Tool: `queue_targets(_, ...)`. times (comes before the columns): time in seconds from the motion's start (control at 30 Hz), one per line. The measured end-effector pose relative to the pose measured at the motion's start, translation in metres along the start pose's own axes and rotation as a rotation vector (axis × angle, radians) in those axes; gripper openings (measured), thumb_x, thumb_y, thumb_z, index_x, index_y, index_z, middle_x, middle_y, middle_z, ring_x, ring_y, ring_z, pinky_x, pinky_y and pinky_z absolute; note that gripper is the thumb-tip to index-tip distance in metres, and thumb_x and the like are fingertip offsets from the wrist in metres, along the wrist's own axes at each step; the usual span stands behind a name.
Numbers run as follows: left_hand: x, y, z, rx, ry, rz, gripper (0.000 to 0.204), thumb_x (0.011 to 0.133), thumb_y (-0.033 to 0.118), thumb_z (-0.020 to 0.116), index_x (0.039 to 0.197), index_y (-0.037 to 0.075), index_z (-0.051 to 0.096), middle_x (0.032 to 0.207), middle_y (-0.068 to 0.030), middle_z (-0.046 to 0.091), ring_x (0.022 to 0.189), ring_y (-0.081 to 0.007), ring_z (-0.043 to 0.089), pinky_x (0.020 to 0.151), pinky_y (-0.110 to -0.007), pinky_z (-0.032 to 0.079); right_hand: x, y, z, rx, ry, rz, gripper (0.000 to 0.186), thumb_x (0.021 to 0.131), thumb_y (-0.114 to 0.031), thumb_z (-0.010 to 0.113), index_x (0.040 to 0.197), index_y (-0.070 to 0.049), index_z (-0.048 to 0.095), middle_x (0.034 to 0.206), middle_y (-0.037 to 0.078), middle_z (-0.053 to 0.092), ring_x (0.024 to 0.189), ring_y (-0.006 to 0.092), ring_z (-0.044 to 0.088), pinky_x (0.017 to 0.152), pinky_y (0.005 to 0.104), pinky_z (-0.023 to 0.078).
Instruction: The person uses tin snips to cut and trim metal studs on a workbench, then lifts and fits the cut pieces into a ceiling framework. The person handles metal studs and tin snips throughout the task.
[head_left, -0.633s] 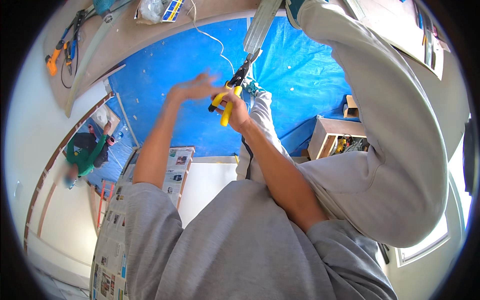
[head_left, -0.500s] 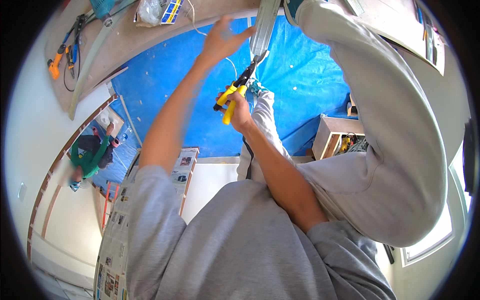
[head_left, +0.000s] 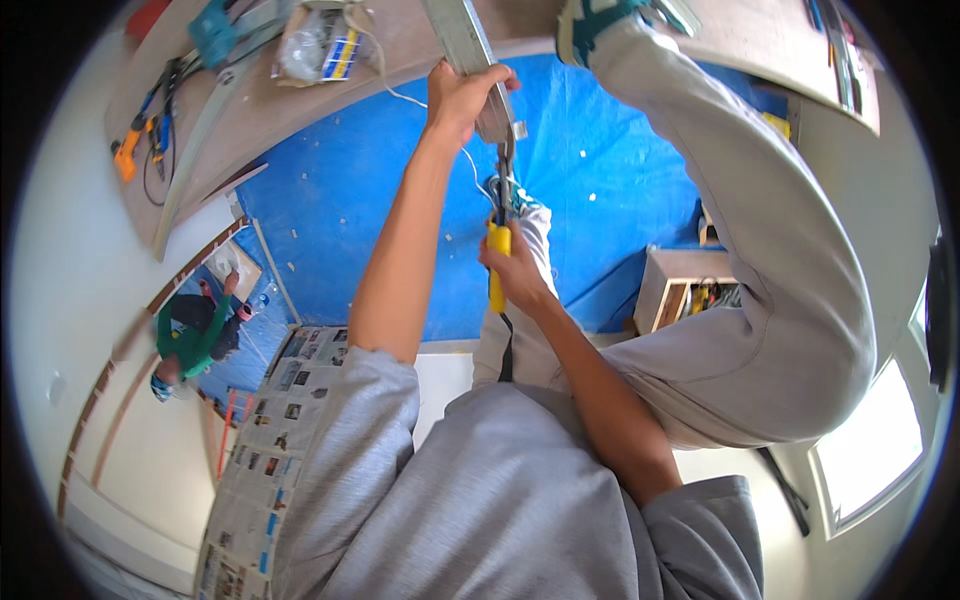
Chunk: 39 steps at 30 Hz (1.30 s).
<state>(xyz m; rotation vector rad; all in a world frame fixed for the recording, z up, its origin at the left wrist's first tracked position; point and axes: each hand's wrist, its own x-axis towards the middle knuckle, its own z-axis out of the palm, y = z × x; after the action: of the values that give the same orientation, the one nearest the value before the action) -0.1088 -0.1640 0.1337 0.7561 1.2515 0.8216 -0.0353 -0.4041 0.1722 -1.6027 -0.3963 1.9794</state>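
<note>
- Well, the left hand (head_left: 462, 92) is closed around a grey metal strip (head_left: 470, 55), which reaches over the blue tarp (head_left: 350, 200).
- Just below the strip, the right hand (head_left: 515, 270) grips the yellow-handled snips (head_left: 498, 262); their blades touch the strip's end.
- Right of the tarp stands a wooden box (head_left: 672, 290) with small tools inside, too small to tell.
- Above the tarp, on the wooden board (head_left: 250, 130), lies a clear plastic package (head_left: 320, 45) with a blue and yellow label.
</note>
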Motion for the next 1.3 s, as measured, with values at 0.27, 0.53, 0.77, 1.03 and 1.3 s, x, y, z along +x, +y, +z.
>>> queue_targets(0.27, -0.154, 0.158, -0.015, -0.462, 0.318, 0.387, 0.026, 0.088, 0.007, 0.078, 0.105, -0.001, 0.061, 0.084, -0.0114, 0.071, 0.069, -0.0218, 0.072, 0.064, -0.036, 0.061, -0.122, -0.111, -0.009, -0.172, -0.492, -0.163, 0.07, 0.079, -0.015, 0.067, 0.142, -0.003, 0.041, 0.124, 0.013, 0.055, 0.115, 0.024, 0.054, 0.102, 0.0405, 0.045)
queue_targets(0.53, -0.263, 0.21, -0.041, -0.556, 0.589, 0.593, 0.03, 0.09, 0.012, 0.079, 0.11, 0.0, 0.059, 0.087, -0.0097, 0.067, 0.073, -0.0192, 0.07, 0.066, -0.035, 0.062, -0.181, -0.148, 0.029, -0.742, -0.448, -0.377, 0.071, 0.076, -0.017, 0.071, 0.139, 0.0, 0.042, 0.113, 0.015, 0.059, 0.105, 0.0264, 0.059, 0.095, 0.0399, 0.048)
queue_targets(0.77, -0.317, 0.228, -0.046, -0.484, 0.67, 0.749, 0.028, 0.089, 0.007, 0.079, 0.107, -0.002, 0.059, 0.087, -0.0111, 0.067, 0.074, -0.0187, 0.07, 0.066, -0.035, 0.064, -0.215, -0.156, 0.042, -0.8, -0.512, -0.471, 0.05, 0.075, -0.016, 0.07, 0.117, 0.0, 0.049, 0.092, 0.014, 0.06, 0.082, 0.0264, 0.057, 0.08, 0.0395, 0.05)
queue_targets(1.03, -0.315, 0.222, -0.052, -0.572, 0.837, 0.719, 0.025, 0.09, 0.004, 0.075, 0.106, -0.003, 0.058, 0.09, -0.0118, 0.065, 0.076, -0.0192, 0.069, 0.064, -0.035, 0.064, -0.183, -0.161, 0.038, -0.945, -0.657, -0.52, 0.042, 0.073, -0.011, 0.067, 0.106, 0.003, 0.045, 0.077, 0.016, 0.054, 0.068, 0.0324, 0.053, 0.069, 0.0428, 0.048)
queue_targets(1.3, -0.272, 0.234, -0.037, -0.533, 0.842, 0.662, 0.026, 0.089, 0.003, 0.074, 0.107, -0.002, 0.055, 0.089, -0.0123, 0.064, 0.075, -0.0195, 0.069, 0.065, -0.036, 0.063, -0.157, -0.17, 0.03, -0.803, -0.616, -0.462, 0.034, 0.072, -0.005, 0.064, 0.104, 0.0, 0.052, 0.079, 0.011, 0.057, 0.069, 0.0233, 0.055, 0.067, 0.0358, 0.048)
